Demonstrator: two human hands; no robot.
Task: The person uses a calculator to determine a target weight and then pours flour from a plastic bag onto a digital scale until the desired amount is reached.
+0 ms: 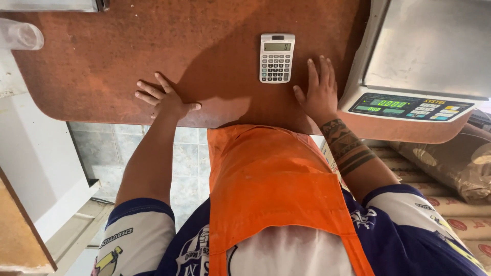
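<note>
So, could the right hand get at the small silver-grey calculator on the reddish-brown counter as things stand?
Probably yes. The right hand lies flat and empty on the reddish-brown counter, just beside the small silver-grey calculator, with nothing between them.

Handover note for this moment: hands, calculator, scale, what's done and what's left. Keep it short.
Left hand: flat on the counter near its front edge, fingers spread, holding nothing.
Right hand: flat on the counter, empty, just right of the calculator, not touching it.
Calculator: lies flat between the hands, further from the person than either, untouched.
Scale: at the counter's right end, pan bare, display lit.
Clear cup: lies at the far left edge.
Done: nothing on the pan, nothing picked up.
Left: both hands free; calculator sits nearest the right hand.
</note>
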